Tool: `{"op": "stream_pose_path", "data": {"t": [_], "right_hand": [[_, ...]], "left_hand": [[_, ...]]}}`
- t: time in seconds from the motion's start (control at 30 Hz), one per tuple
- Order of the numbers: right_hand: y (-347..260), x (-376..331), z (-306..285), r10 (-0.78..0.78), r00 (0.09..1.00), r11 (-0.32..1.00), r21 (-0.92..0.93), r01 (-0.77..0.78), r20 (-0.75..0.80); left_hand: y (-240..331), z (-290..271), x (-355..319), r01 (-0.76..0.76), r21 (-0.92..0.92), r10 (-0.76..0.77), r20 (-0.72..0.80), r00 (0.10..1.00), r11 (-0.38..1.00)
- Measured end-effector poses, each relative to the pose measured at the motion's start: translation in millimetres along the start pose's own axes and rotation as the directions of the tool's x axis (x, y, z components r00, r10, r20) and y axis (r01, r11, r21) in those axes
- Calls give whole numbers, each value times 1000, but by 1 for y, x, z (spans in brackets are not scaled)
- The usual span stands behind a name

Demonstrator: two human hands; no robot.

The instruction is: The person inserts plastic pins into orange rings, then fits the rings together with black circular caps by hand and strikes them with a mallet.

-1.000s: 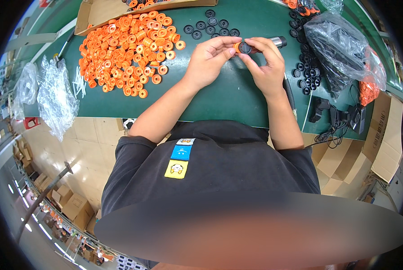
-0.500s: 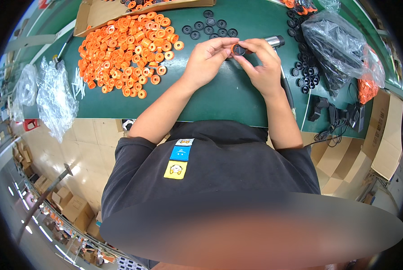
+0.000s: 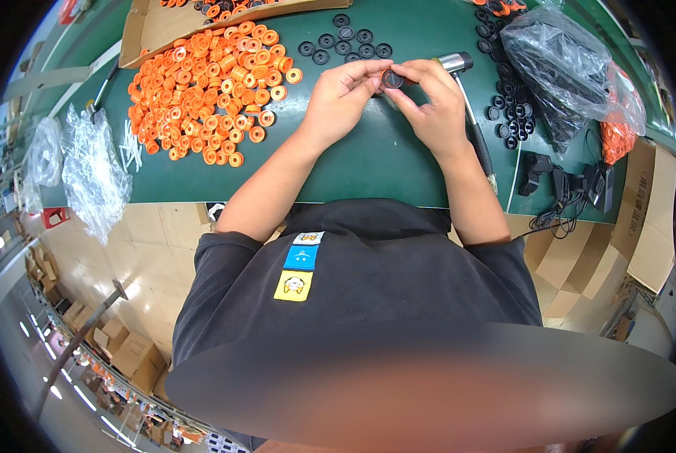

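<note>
Over the green table (image 3: pixel 368 166), my left hand (image 3: pixel 343 102) and my right hand (image 3: pixel 436 106) meet at one small part. It is a round black wheel-like cap (image 3: pixel 392 78), seen face-on, with a thin orange-brown tint at its rim. Fingertips of both hands pinch it from either side, and they partly cover it. Just beyond my hands lie several flat black discs (image 3: pixel 344 47). A hammer (image 3: pixel 458 62) with a metal head and dark handle rests beside my right wrist, its shaft partly behind my forearm.
A big pile of orange wheels (image 3: pixel 202 94) spreads to the left, below a cardboard tray (image 3: pixel 138 34). Black caps (image 3: pixel 515 121) and a clear plastic bag (image 3: pixel 557 68) lie right, near a black cable (image 3: pixel 564 208). Plastic wrap (image 3: pixel 96 166) hangs off the left edge.
The part between my fingers has turned, so its black face shows more and its orange side less. My hands stay together in nearly the same place; the view has shifted slightly.
</note>
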State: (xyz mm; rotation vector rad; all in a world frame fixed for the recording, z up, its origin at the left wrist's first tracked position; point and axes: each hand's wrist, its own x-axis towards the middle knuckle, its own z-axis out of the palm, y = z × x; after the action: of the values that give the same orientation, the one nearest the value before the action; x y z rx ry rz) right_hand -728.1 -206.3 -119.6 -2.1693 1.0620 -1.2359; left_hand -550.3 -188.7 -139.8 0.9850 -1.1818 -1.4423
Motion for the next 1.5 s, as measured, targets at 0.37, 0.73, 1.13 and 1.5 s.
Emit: {"op": "stream_pose_path", "data": {"t": [0.37,0.73,1.13,1.5], "right_hand": [[-4,-1,4,40,999,999,13,-40,-16],[-9,-2,4,33,999,998,-51,-34,-32],[-7,-3,7,50,998,998,-32,-51,-42],[-2,-5,11,214,977,953,219,-208,-3]], "left_hand": [[-1,-5,1,39,47,-39,1,999,998],[1,-2,0,57,-25,-58,-37,998,998],[2,-6,2,74,-38,-75,-28,997,997],[9,-4,4,94,-83,-95,-5,995,992]]}}
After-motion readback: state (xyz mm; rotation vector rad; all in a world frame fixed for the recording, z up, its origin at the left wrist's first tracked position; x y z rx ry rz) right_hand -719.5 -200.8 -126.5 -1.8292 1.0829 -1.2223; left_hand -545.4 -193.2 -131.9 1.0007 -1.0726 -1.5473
